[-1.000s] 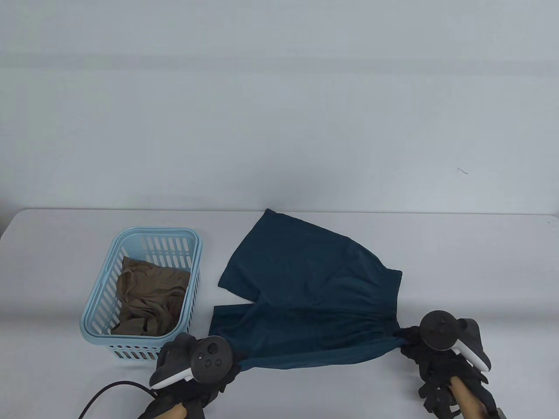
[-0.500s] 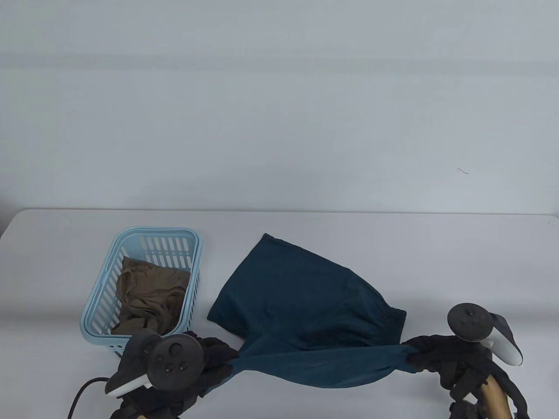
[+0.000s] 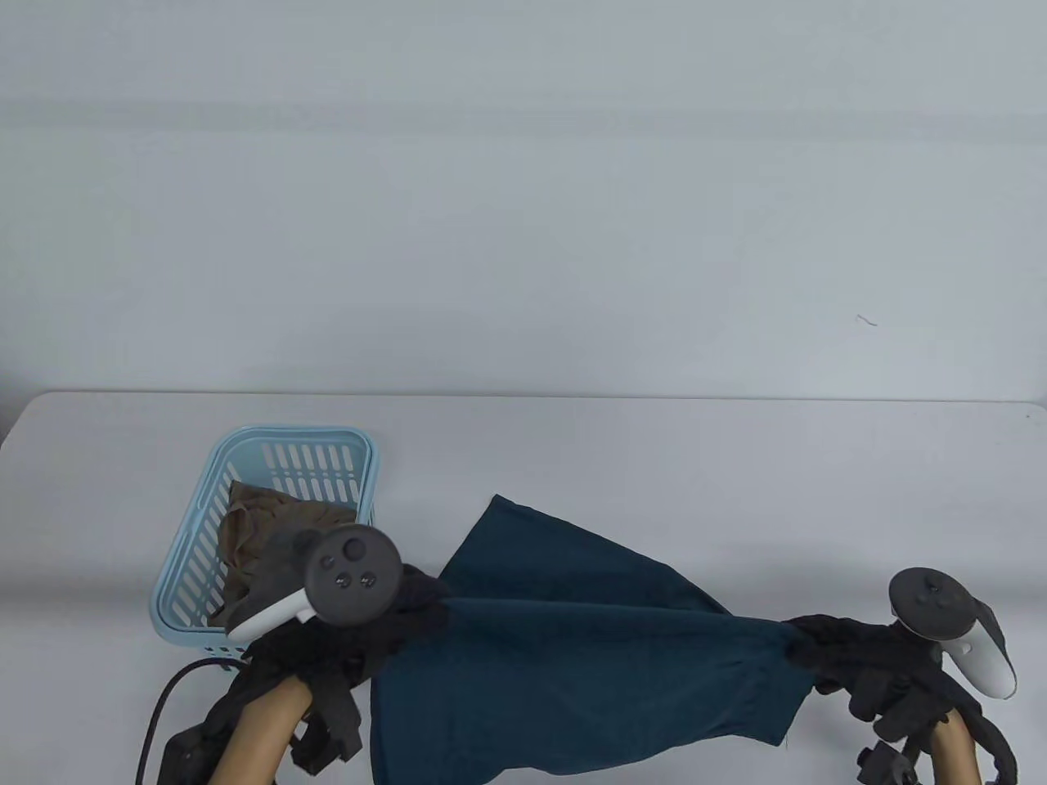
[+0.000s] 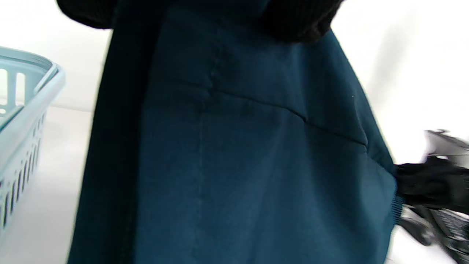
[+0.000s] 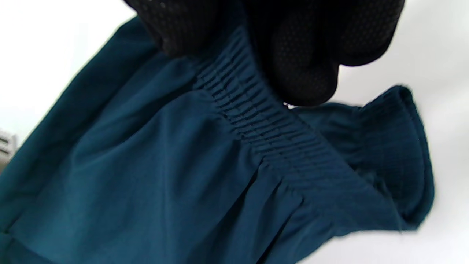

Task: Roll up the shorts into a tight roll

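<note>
The left hand [image 3: 384, 630] grips one end of the teal shorts [image 3: 572, 662], and the right hand [image 3: 834, 650] pinches the gathered elastic waistband [image 5: 263, 124] at the other. Half a second ago both hands were low with the cloth dragging on the table [image 3: 736, 458] — now the left has risen beside the blue basket [image 3: 184, 572], and the shorts hang stretched between them, only a far corner seeming to touch the tabletop. No rolling has begun; to my eye this is a shake-out before laying flat. No brand or writing is legible anywhere — not on cloth, basket or trackers.
</note>
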Tool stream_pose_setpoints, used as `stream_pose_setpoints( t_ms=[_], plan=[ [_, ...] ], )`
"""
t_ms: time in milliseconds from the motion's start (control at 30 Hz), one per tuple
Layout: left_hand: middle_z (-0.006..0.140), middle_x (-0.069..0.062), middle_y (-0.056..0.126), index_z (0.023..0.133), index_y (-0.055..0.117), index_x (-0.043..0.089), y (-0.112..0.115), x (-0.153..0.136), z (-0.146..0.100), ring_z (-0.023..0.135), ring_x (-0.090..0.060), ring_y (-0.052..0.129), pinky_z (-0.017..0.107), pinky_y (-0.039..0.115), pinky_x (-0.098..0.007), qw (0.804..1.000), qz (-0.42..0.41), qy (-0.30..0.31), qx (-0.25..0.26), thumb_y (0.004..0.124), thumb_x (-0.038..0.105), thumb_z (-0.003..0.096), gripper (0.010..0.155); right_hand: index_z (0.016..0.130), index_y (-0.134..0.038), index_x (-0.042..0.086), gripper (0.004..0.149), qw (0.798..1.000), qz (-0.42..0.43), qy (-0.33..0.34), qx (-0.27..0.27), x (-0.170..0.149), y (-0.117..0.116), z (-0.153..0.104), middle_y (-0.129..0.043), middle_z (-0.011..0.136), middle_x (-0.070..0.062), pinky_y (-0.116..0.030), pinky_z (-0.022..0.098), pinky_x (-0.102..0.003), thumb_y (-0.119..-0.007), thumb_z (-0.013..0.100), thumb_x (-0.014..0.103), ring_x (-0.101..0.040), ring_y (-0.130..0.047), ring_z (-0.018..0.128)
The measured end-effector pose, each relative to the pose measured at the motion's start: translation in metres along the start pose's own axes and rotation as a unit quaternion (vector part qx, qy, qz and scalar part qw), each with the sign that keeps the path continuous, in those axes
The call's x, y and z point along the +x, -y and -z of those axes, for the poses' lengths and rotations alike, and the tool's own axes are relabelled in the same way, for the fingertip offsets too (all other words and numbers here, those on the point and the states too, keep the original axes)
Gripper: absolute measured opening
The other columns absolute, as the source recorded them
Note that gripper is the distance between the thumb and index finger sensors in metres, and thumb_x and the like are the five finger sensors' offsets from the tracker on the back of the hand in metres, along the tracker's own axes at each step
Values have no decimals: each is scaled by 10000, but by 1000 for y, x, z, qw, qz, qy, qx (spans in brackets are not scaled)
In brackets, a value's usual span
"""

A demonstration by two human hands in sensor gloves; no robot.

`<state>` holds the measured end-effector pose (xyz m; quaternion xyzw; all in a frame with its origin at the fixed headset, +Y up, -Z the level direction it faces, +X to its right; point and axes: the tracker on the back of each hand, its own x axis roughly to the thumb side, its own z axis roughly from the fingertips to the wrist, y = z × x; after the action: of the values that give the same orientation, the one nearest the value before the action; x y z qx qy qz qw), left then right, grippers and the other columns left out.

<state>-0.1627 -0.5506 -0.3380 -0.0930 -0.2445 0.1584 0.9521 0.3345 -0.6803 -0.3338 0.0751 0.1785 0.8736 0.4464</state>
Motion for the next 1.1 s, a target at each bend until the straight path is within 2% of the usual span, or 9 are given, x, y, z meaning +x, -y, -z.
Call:
stream_pose_setpoints(
  t_ms=[100, 267, 367, 433, 500, 600, 800, 900, 1100],
  plan=[
    [934, -152, 894, 878, 828, 168, 0, -9, 37, 819, -381, 938, 680, 565, -677, 999, 15, -35, -8, 669, 367, 534, 428, 923, -723, 115, 458, 998, -14, -20, -55, -5, -1, 4, -875, 816, -146, -700, 560, -519, -694, 509, 309, -326, -905, 661],
    [951, -154, 880, 882, 824, 173, 9, -28, 97, 841, -388, 922, 686, 512, -697, 995, 8, -93, -37, 669, 363, 532, 427, 919, -728, 119, 457, 994, -36, -65, -77, -17, -5, 21, -875, 818, -140, -701, 562, -518, -695, 507, 313, -322, -907, 665],
    [967, -150, 866, 887, 821, 182, 17, -41, 132, 860, -390, 908, 688, 475, -708, 990, 13, -134, -36, 669, 367, 529, 430, 927, -719, 134, 462, 990, -42, -83, -101, -26, -8, 33, -870, 833, -130, -695, 575, -520, -696, 505, 321, -322, -900, 689],
    [1075, -198, 717, 969, 738, 180, 26, -48, 154, 971, -454, 762, 684, 383, -730, 984, 32, -176, -10, 651, 377, 531, 488, 980, -645, 140, 503, 986, -35, -95, -134, -32, -13, 41, -790, 926, -144, -641, 621, -552, -682, 511, 321, -356, -831, 790],
    [1151, -218, 526, 1074, 541, 155, 38, -51, 173, 1045, -501, 584, 683, 319, -729, 976, 68, -207, 28, 622, 420, 529, 611, 1045, -514, 117, 582, 978, -44, -101, -177, -37, -19, 44, -615, 1051, -194, -547, 663, -620, -661, 518, 315, -434, -667, 928],
    [1164, -209, 482, 1093, 473, 149, 59, -47, 186, 1063, -503, 536, 686, 313, -721, 977, 77, -196, 14, 612, 441, 528, 651, 1065, -433, 104, 627, 973, -105, -98, -178, -37, -20, 40, -510, 1093, -209, -496, 678, -644, -655, 520, 320, -464, -553, 984],
    [1166, -202, 483, 1097, 457, 148, 98, -24, 182, 1064, -501, 536, 688, 316, -719, 985, 108, -126, -42, 608, 442, 532, 655, 1067, -428, 105, 630, 968, -154, -75, -182, -33, -27, 26, -498, 1100, -207, -490, 679, -649, -655, 519, 317, -467, -533, 997],
    [1163, -210, 485, 1098, 455, 139, 112, -10, 169, 1060, -508, 535, 687, 321, -719, 988, 107, -89, -63, 607, 441, 533, 658, 1069, -428, 110, 629, 967, -189, -53, -165, -22, -38, 22, -490, 1107, -201, -482, 682, -655, -653, 521, 320, -467, -518, 1007],
    [1162, -213, 492, 1098, 458, 134, 132, 23, 134, 1057, -512, 541, 686, 329, -719, 990, 118, -20, -78, 605, 439, 536, 657, 1075, -409, 141, 632, 955, -272, -29, -111, -2, -70, 33, -466, 1127, -172, -450, 698, -657, -652, 521, 323, -448, -467, 1039]
  ],
)
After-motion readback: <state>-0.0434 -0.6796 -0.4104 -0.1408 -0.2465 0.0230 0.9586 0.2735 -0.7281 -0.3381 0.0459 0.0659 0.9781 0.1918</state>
